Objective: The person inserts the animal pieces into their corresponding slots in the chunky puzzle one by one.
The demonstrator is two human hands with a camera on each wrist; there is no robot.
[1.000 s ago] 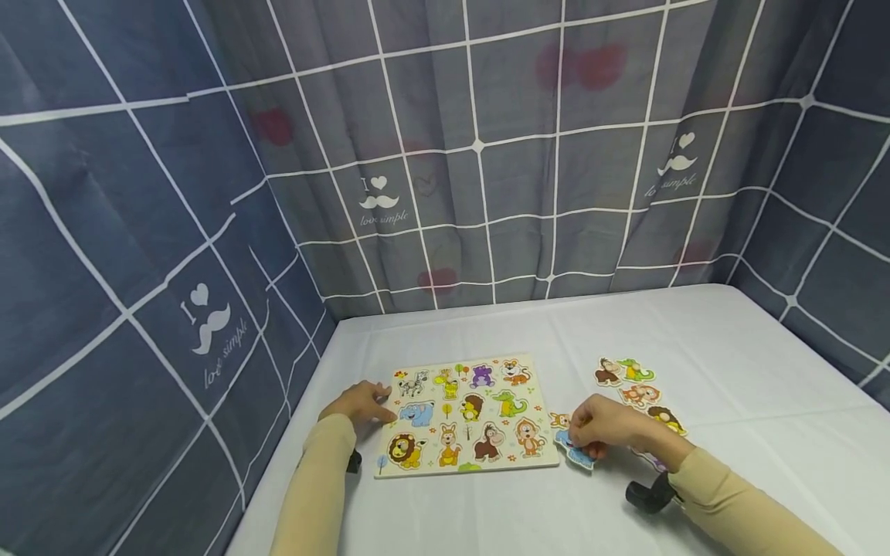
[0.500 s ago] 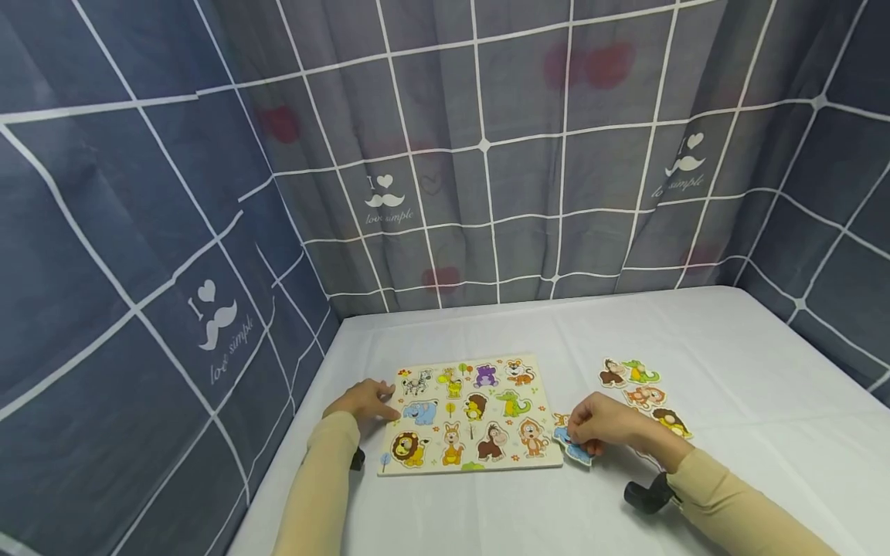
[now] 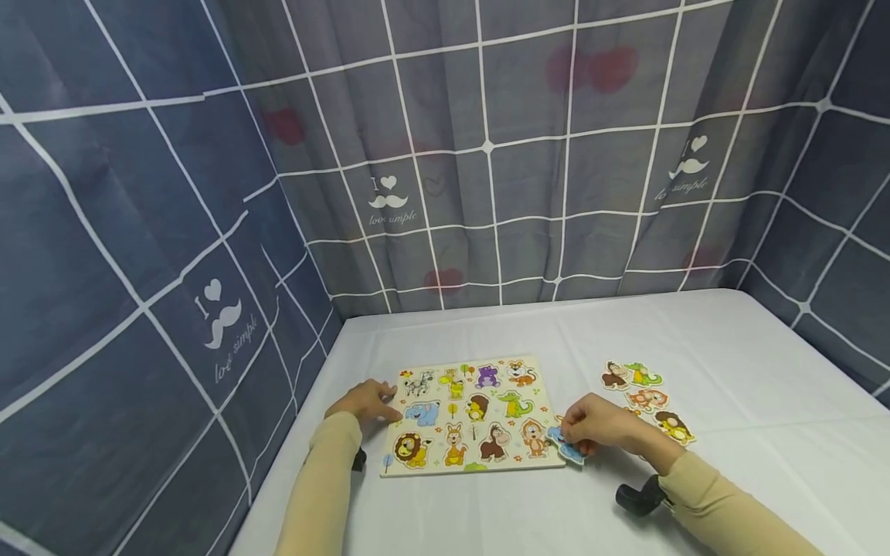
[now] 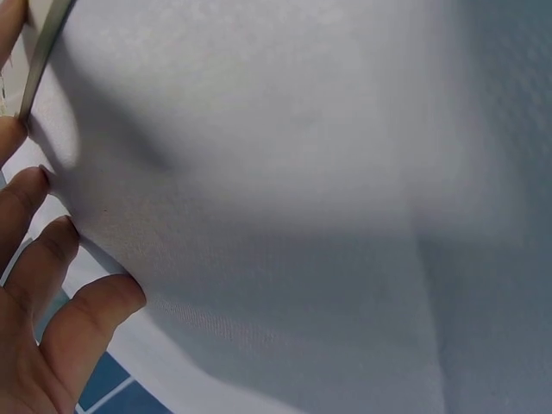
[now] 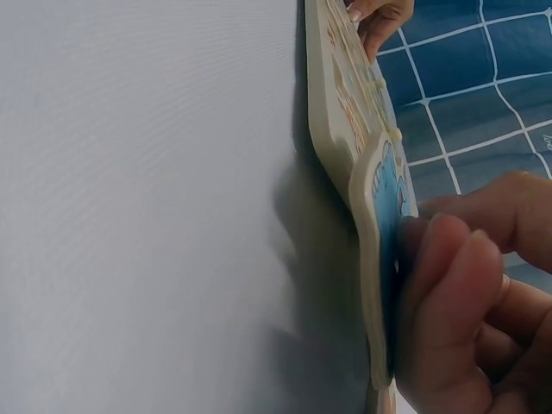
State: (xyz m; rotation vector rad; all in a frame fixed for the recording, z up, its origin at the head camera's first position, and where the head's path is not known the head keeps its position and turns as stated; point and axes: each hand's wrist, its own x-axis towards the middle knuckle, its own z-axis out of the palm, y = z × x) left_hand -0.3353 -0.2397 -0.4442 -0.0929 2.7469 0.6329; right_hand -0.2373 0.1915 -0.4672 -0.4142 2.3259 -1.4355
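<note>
A flat animal puzzle board [image 3: 434,438] lies on the white-covered table, with printed animals in rows. My left hand [image 3: 363,401] rests at its left edge, thumb and fingers loosely spread. In the left wrist view, the fingers [image 4: 82,323] lie along the board's side and the cloth. My right hand [image 3: 599,423] pinches a blue elephant puzzle piece [image 3: 572,455] at the board's lower right edge. In the right wrist view, the elephant piece [image 5: 388,198] appears edge-on, its near end overlapping the board's corner in sight. Fingers hide part of its face.
Loose puzzle pieces lie to the right: a gorilla [image 3: 614,376], a crocodile [image 3: 643,375], a monkey [image 3: 648,399] and a hedgehog [image 3: 673,426]. Another piece is mostly hidden behind the right hand. A checked curtain [image 3: 452,193] stands behind and left of the table.
My right hand has moved slightly left with the elephant piece, bringing it up to the board's right edge. The left hand stays at the left edge. The head view has shifted slightly.
</note>
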